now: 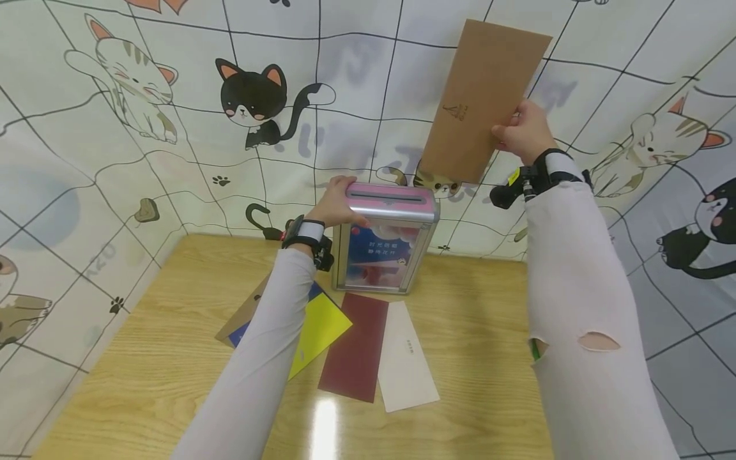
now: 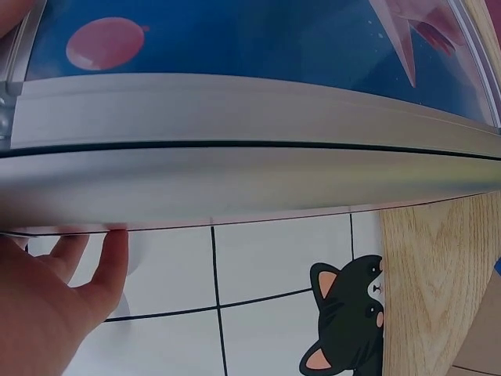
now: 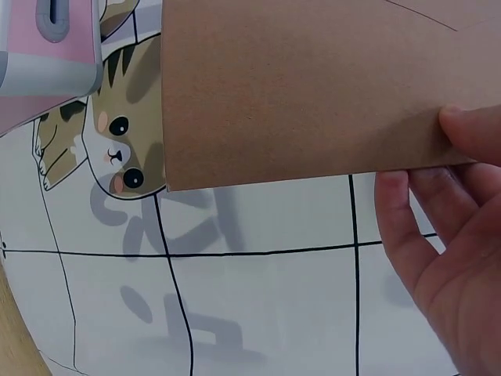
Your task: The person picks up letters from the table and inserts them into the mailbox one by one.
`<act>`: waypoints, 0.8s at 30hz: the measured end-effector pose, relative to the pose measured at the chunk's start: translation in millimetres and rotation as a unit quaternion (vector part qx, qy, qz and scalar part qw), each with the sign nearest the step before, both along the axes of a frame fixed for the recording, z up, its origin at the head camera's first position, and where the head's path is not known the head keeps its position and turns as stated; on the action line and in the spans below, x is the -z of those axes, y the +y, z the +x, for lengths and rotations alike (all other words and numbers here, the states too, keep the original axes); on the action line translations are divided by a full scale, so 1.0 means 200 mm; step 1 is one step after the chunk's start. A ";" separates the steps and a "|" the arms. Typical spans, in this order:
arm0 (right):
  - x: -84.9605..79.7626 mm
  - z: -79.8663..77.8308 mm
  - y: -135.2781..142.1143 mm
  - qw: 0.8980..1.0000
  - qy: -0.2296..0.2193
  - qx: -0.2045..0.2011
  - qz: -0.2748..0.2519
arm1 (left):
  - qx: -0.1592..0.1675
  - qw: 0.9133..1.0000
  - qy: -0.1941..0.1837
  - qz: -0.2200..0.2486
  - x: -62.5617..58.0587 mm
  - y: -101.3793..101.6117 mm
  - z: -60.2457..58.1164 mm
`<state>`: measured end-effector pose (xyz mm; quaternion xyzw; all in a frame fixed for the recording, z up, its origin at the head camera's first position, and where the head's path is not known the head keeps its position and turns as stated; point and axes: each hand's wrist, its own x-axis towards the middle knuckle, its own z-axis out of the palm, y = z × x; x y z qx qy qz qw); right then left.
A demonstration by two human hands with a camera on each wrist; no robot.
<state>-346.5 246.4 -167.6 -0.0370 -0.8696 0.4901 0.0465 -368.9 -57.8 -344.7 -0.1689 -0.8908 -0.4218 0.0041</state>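
Observation:
My right hand pinches a brown kraft envelope by its right edge, thumb in front and fingers behind. The envelope is held up tilted, above and to the right of a ballot box. That box stands upright at the back of the table, with a pink top, a long slot, a silver frame and a blue picture panel in front. My left hand grips its upper left corner, thumb over the front and fingers at the back. In the right wrist view, the envelope's lower end is apart from the box.
On the wooden table before the box lie a yellow envelope, a maroon envelope and a white envelope. Brown and blue paper pieces stick out under my left forearm. A cat-printed cloth hangs right behind the box.

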 end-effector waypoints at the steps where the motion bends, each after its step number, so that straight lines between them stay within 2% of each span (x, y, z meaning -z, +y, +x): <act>1: 0.00 0.00 -0.01 1.000 0.003 -0.002 0.001 | 0.000 1.000 0.000 -0.001 0.00 0.00 0.00; 6: 0.00 -0.01 -0.05 1.000 0.008 -0.008 -0.005 | 0.001 1.000 0.001 -0.002 0.00 0.00 0.01; 13: 0.00 -0.01 -0.15 0.999 0.010 -0.017 0.029 | 0.004 1.000 0.004 -0.003 0.00 -0.01 0.00; 24: 0.02 -0.02 -0.30 0.999 0.008 -0.040 0.021 | 0.003 1.000 0.000 0.002 0.01 -0.01 0.00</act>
